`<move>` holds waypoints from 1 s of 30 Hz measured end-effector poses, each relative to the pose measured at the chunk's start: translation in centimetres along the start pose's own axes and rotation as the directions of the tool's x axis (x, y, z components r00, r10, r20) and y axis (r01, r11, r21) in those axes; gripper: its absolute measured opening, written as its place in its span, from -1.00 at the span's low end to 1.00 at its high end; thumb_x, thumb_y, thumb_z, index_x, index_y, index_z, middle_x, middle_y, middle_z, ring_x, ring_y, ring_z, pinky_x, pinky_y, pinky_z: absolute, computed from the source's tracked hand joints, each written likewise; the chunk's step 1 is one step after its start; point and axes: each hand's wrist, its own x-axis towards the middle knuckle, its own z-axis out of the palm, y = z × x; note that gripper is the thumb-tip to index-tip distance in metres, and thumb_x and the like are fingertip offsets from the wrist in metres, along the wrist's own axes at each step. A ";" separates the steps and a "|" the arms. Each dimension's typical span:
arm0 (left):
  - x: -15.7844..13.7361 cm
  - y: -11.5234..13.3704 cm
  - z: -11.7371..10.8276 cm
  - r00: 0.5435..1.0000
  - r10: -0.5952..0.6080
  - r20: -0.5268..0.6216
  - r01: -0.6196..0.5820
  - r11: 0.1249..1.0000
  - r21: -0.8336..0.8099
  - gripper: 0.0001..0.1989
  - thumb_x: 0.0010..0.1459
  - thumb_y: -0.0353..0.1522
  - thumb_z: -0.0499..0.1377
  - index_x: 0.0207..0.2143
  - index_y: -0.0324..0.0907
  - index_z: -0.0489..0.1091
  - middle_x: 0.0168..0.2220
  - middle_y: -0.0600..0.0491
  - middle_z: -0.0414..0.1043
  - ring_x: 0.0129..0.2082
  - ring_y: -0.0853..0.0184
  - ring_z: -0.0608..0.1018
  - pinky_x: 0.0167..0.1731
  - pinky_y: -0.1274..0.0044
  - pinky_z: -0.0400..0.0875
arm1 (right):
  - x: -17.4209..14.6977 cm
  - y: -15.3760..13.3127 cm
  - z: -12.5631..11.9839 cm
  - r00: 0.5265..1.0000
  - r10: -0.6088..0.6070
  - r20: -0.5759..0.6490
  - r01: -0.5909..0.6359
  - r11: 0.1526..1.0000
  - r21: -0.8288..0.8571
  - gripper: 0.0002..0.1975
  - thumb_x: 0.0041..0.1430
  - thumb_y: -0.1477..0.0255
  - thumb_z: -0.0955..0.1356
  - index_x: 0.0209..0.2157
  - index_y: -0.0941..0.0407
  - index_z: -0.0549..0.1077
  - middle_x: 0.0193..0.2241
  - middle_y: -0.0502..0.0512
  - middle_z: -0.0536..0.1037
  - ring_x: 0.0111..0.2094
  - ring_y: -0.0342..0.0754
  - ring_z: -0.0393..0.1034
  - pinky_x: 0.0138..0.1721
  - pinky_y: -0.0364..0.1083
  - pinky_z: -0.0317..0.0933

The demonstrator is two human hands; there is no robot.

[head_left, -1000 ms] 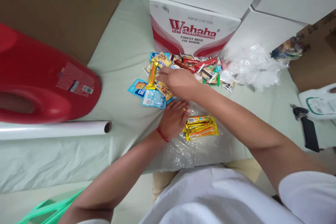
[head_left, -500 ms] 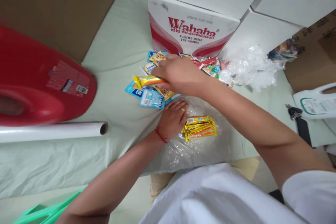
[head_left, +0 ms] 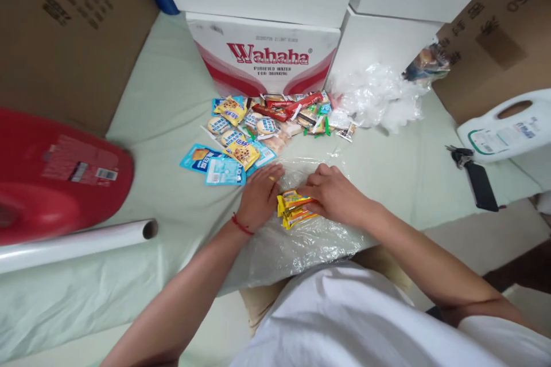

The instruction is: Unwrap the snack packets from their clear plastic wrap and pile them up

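Note:
My left hand lies flat on a clear plastic bag, its fingers stretched out beside the yellow snack packets. My right hand is over the right end of these packets, fingers closed on the yellow snack packet at the top of the group. The fingers and palm hide the right ends. Beyond my left fingertips lie blue snack packets and a yellow cookie packet, part of a mixed heap of wrapped snacks. Red-wrapped bars lie at its back.
A Wahaha carton stands behind the snacks, with crumpled clear plastic to its right. A red jug and a white tube are at left. On the right are a white bottle, keys and a black phone-like slab.
My right hand has come from the snack heap down to the yellow packets on the bag, bringing a yellow packet. My left hand stays on the bag. The camera view has shifted.

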 end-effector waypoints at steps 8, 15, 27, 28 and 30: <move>-0.1 -0.1 0.0 0.999 0.031 -0.019 -0.031 0.999 -0.012 -0.53 0.29 -0.48 -0.05 0.17 -0.15 0.43 0.27 -0.08 0.45 0.33 0.20 0.41 0.36 0.14 0.28 | -0.5 -0.9 2.8 0.997 -0.066 -0.030 0.066 0.998 0.014 -0.37 0.37 0.06 0.35 0.33 0.10 0.35 0.20 0.34 0.46 0.26 0.26 0.20 0.31 0.30 -0.06; -0.3 -0.7 -0.5 0.997 -0.012 -0.072 -0.003 0.980 -0.197 -0.55 0.35 -0.44 -0.09 0.15 -0.13 0.46 0.25 -0.07 0.48 0.32 0.24 0.44 0.37 0.18 0.30 | -0.8 -1.6 3.7 0.995 0.013 -0.101 -0.009 0.999 0.034 -0.34 0.40 0.08 0.31 0.36 0.18 0.28 0.27 0.39 0.40 0.22 0.28 0.25 0.26 0.31 0.08; -1.0 3.1 -5.1 0.925 -0.070 -0.373 -0.040 0.960 -0.278 -0.75 0.38 -0.39 0.06 -0.11 -0.09 0.55 -0.04 0.05 0.65 0.23 0.21 0.53 0.30 0.20 0.38 | -15.5 -0.7 6.2 0.935 -0.070 -0.347 0.095 0.994 0.055 -0.71 0.37 0.40 0.39 0.10 0.09 0.50 -0.06 0.20 0.60 -0.05 0.09 0.42 -0.03 0.09 0.43; -1.9 3.6 -6.1 0.919 -0.042 -0.391 -0.056 0.970 -0.237 -0.76 0.37 -0.42 0.07 -0.10 -0.08 0.54 -0.04 0.05 0.64 0.21 0.20 0.54 0.28 0.20 0.40 | -16.3 -0.5 7.4 0.946 -0.089 -0.312 0.096 0.995 0.007 -0.67 0.38 0.37 0.38 0.14 0.11 0.48 0.03 0.23 0.58 0.03 0.11 0.40 0.04 0.12 0.42; -4.3 4.6 -7.6 0.931 0.063 -0.361 -0.117 0.985 -0.130 -0.75 0.34 -0.46 0.11 -0.05 -0.04 0.51 -0.03 0.05 0.63 0.16 0.19 0.57 0.24 0.21 0.43 | -17.5 0.1 9.6 0.960 -0.103 -0.260 0.092 0.994 -0.056 -0.59 0.40 0.37 0.37 0.23 0.11 0.43 0.17 0.25 0.51 0.19 0.14 0.32 0.21 0.21 0.32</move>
